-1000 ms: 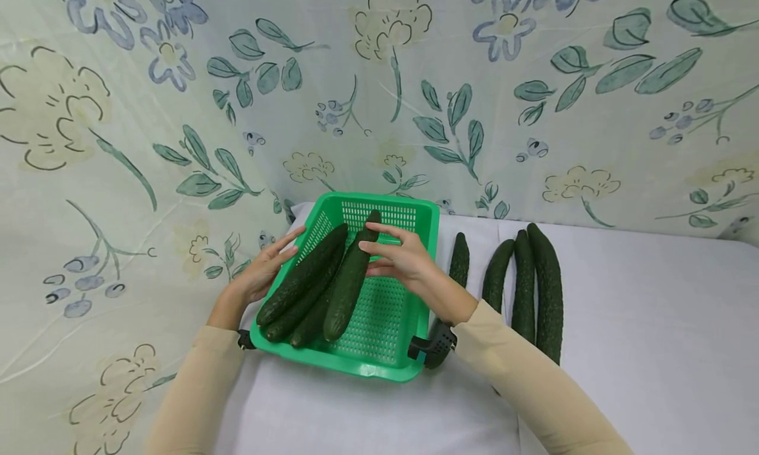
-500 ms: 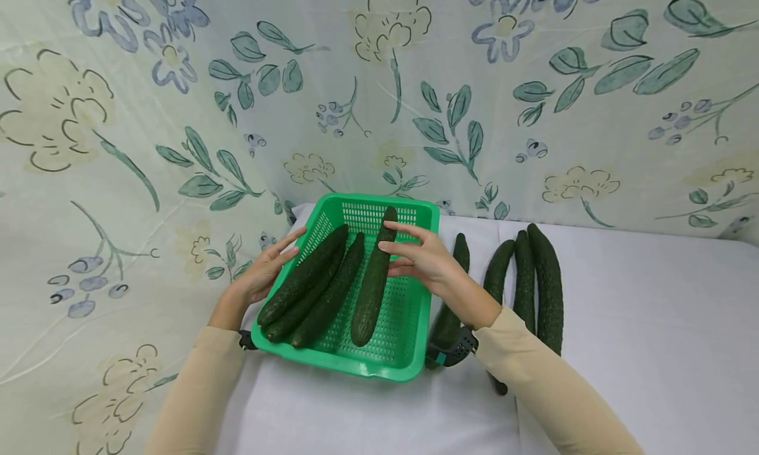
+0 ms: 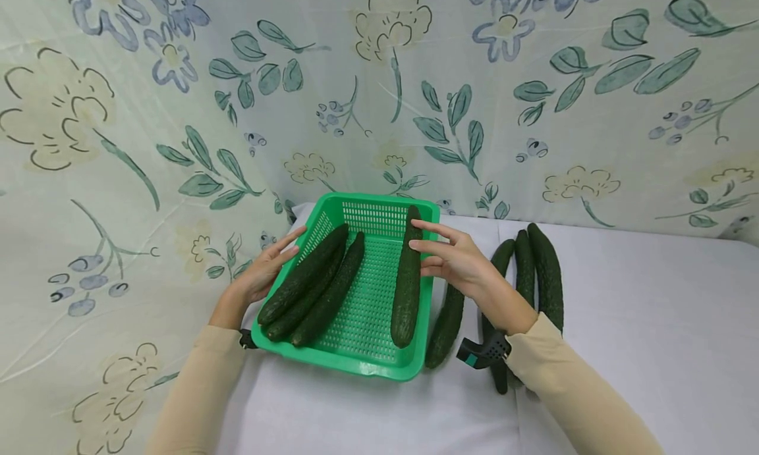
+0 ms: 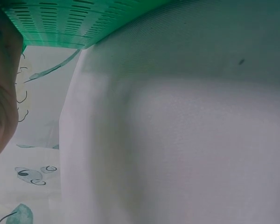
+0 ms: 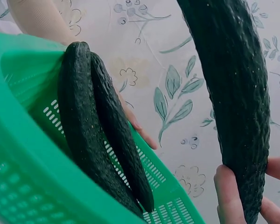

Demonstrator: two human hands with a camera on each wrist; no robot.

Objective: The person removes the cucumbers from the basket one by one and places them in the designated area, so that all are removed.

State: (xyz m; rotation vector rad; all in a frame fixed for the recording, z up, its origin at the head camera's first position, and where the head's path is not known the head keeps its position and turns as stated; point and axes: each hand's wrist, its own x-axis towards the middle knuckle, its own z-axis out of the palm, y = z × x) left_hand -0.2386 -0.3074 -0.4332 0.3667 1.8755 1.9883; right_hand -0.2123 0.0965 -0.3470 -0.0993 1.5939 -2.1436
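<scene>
In the head view my right hand [image 3: 456,254] pinches a dark green cucumber [image 3: 406,290] near its upper end. It hangs over the right side of the green plastic basket [image 3: 379,369]. The right wrist view shows fingers [image 5: 229,193] around the held cucumber [image 5: 235,93], raised clear of the basket wall. My left hand [image 3: 261,274] rests with straight fingers against the basket's left wall. At the left inside the basket lie three cucumbers [image 3: 329,297] side by side. In the left wrist view, only part of the hand [image 4: 2,88] and the basket's perforated side [image 4: 70,21] appear.
Right of the basket lies a cucumber [image 3: 445,326] on the white cloth [image 3: 652,323]. Farther right are several more cucumbers [image 3: 545,270], partly covered by my right arm. A floral curtain [image 3: 379,139] hangs behind and at the left.
My right hand has carried its cucumber rightward, from close beside the other cucumbers to the basket's right side. The left hand and basket stay where they were.
</scene>
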